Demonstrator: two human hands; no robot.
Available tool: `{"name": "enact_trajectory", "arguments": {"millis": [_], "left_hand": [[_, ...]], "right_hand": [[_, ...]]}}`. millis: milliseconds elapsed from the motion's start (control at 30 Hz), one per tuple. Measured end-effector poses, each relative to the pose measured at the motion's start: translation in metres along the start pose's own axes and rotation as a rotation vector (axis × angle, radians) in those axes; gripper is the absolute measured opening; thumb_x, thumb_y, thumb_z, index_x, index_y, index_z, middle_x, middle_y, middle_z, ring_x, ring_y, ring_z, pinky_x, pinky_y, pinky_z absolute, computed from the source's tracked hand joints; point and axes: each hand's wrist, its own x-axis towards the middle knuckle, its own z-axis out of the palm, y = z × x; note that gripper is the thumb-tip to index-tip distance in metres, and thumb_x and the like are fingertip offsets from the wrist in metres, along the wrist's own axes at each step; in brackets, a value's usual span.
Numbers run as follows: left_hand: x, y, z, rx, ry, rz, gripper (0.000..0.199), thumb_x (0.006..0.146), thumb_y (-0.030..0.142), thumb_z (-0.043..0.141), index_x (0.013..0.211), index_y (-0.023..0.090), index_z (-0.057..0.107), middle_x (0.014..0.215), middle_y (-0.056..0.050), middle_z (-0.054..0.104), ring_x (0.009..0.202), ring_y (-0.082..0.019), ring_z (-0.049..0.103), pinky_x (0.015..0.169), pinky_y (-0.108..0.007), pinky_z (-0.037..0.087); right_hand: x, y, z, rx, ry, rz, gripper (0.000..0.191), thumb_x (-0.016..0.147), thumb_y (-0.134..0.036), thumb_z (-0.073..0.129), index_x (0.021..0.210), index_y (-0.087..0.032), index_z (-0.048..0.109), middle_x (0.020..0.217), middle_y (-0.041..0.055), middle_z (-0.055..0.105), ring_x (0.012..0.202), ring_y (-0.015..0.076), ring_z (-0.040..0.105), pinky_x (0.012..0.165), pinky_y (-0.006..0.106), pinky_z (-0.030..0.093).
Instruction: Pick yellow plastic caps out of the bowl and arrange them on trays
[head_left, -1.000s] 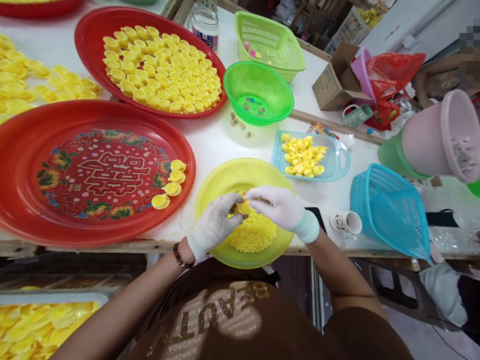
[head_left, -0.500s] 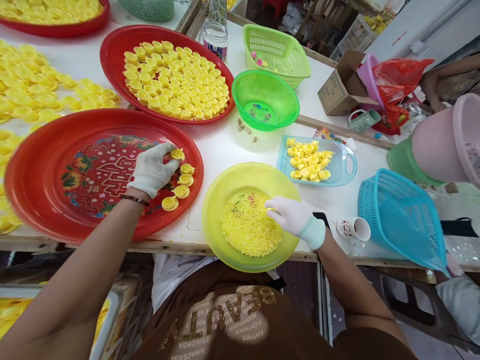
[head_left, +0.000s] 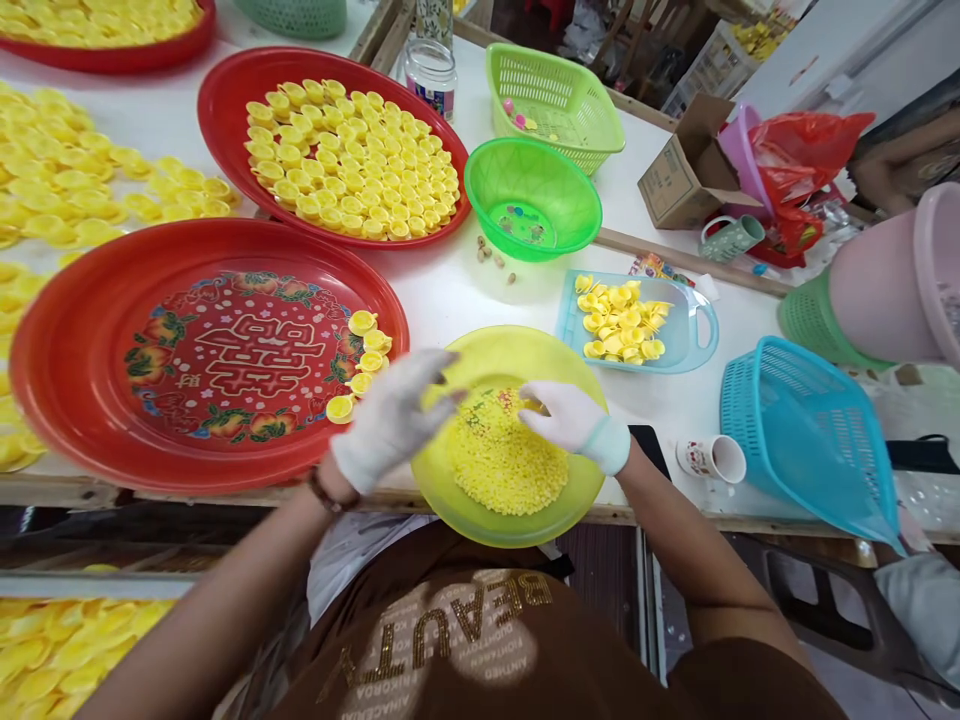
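My left hand [head_left: 397, 415], in a white glove, is over the left rim of a yellow bowl [head_left: 581, 490], slightly smeared by motion. Its thumb and fingers are apart, and I see nothing between them. In the bowl lies a heap of small yellow beads [head_left: 514, 475]. My gloved right hand [head_left: 566, 418] is above the beads at the bowl's right side, fingers pinched on a small yellow piece [head_left: 534, 405] that is mostly hidden. Left of the bowl, a large red tray [head_left: 82, 340] has a curved row of several small yellow cups [head_left: 363, 322] along its right side.
Behind stands another red tray [head_left: 225, 110] full of yellow cups. A green bowl [head_left: 480, 200], a light-blue tray [head_left: 701, 345] of yellow pieces, a white mug [head_left: 694, 457] and a blue basket [head_left: 802, 440] stand to the right. Loose yellow pieces [head_left: 52, 160] cover the table's left side.
My left hand has let go of a yellow cup at the top of the row and moved right to the yellow bowl, its fingers apart. My right hand has shifted slightly left over the beads.
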Motion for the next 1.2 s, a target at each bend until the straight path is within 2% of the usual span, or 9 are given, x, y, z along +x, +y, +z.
{"name": "enact_trajectory", "arguments": {"millis": [100, 200, 333, 433, 567, 667, 867, 1033, 1200], "left_hand": [[-0.008, 0.026, 0.023, 0.004, -0.126, 0.064, 0.041, 0.087, 0.023, 0.069, 0.127, 0.017, 0.060, 0.121, -0.012, 0.069, 0.103, -0.023, 0.069, 0.092, -0.038, 0.059], [-0.013, 0.033, 0.031, 0.005, -0.100, -0.013, 0.031, 0.089, 0.015, 0.064, 0.119, 0.018, 0.063, 0.114, -0.009, 0.072, 0.103, -0.022, 0.069, 0.092, -0.035, 0.058], [-0.015, 0.020, 0.020, -0.038, -0.019, -0.083, 0.038, 0.091, 0.023, 0.065, 0.128, 0.020, 0.061, 0.121, -0.008, 0.071, 0.101, -0.021, 0.070, 0.093, -0.036, 0.058], [-0.013, 0.016, 0.015, -0.057, -0.022, -0.070, 0.040, 0.092, 0.022, 0.061, 0.132, 0.022, 0.059, 0.126, -0.008, 0.067, 0.108, -0.021, 0.067, 0.096, -0.037, 0.056], [-0.012, 0.022, 0.019, -0.097, -0.082, -0.059, 0.027, 0.090, 0.018, 0.060, 0.117, 0.020, 0.063, 0.116, -0.007, 0.067, 0.103, -0.020, 0.067, 0.094, -0.036, 0.056], [-0.010, 0.026, 0.022, -0.079, -0.128, -0.093, 0.024, 0.086, 0.014, 0.062, 0.109, 0.019, 0.061, 0.108, -0.006, 0.068, 0.098, -0.020, 0.068, 0.092, -0.036, 0.056], [-0.006, 0.028, 0.030, -0.033, -0.228, -0.141, 0.026, 0.081, 0.012, 0.060, 0.105, 0.019, 0.057, 0.103, -0.007, 0.069, 0.094, -0.022, 0.068, 0.089, -0.037, 0.057], [-0.006, 0.028, 0.036, -0.060, -0.232, -0.150, 0.025, 0.079, 0.012, 0.061, 0.102, 0.018, 0.057, 0.099, -0.008, 0.068, 0.091, -0.023, 0.067, 0.085, -0.039, 0.057], [-0.008, 0.029, 0.030, -0.113, -0.206, -0.148, 0.025, 0.083, 0.015, 0.063, 0.106, 0.019, 0.055, 0.106, -0.007, 0.068, 0.095, -0.022, 0.067, 0.087, -0.039, 0.056]], "right_hand": [[-0.003, -0.012, -0.001, 0.397, 0.075, -0.036, 0.026, 0.088, -0.034, 0.064, 0.110, -0.019, 0.060, 0.104, 0.0050, 0.071, 0.088, 0.0175, 0.066, 0.081, 0.032, 0.050], [-0.001, -0.011, -0.002, 0.587, 0.010, -0.058, 0.034, 0.091, -0.038, 0.061, 0.119, -0.020, 0.055, 0.103, 0.0051, 0.071, 0.088, 0.0174, 0.068, 0.080, 0.032, 0.053], [0.014, 0.002, 0.001, 0.214, -0.042, -0.015, 0.032, 0.093, -0.039, 0.059, 0.118, -0.018, 0.059, 0.108, 0.0090, 0.068, 0.094, 0.0218, 0.065, 0.084, 0.036, 0.050], [0.024, 0.008, 0.015, -0.110, -0.261, -0.012, 0.037, 0.080, -0.045, 0.074, 0.101, -0.017, 0.065, 0.104, 0.0102, 0.067, 0.088, 0.0240, 0.062, 0.076, 0.034, 0.047], [0.021, 0.006, 0.028, -0.046, -0.421, -0.172, 0.014, 0.082, -0.031, 0.068, 0.082, -0.018, 0.063, 0.078, 0.0022, 0.065, 0.071, 0.0175, 0.056, 0.065, 0.029, 0.041], [0.009, 0.003, 0.017, 0.015, -0.348, -0.180, 0.007, 0.085, -0.023, 0.062, 0.089, -0.018, 0.065, 0.086, 0.0025, 0.068, 0.078, 0.0171, 0.058, 0.072, 0.029, 0.043], [-0.009, -0.016, -0.015, 0.137, 0.019, -0.289, 0.008, 0.091, -0.022, 0.058, 0.095, -0.019, 0.064, 0.093, 0.0037, 0.067, 0.090, 0.0181, 0.059, 0.084, 0.031, 0.045], [-0.007, -0.026, -0.014, 0.165, 0.100, -0.301, 0.016, 0.091, -0.023, 0.060, 0.106, -0.021, 0.063, 0.107, 0.0060, 0.069, 0.103, 0.0217, 0.061, 0.094, 0.036, 0.046], [-0.014, -0.016, -0.020, 0.138, 0.146, -0.219, 0.014, 0.094, -0.022, 0.053, 0.100, -0.021, 0.065, 0.105, 0.0052, 0.070, 0.100, 0.0199, 0.063, 0.093, 0.033, 0.046]]}}
